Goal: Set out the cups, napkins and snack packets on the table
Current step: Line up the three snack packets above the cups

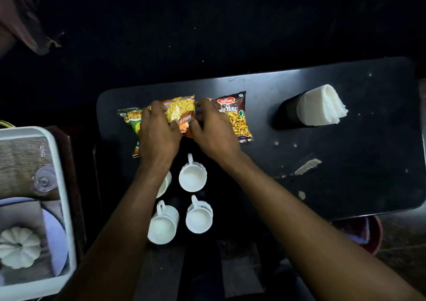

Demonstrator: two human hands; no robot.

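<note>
While both hands work at far left corner of surface (322,139): green packet (131,122) half under left hand (159,132). Orange packet (181,113) between hands, long side pointing away, fingers of both pinching its near end. Right hand (212,130) touches brown packet (235,116). Four cups (192,177) at near edge. Napkins (320,106) far right.

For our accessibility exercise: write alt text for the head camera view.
Both hands, left hand and right hand, grip the middle snack packet of three on a dark table; four white cups sit nearer, napkins to the right.
</note>
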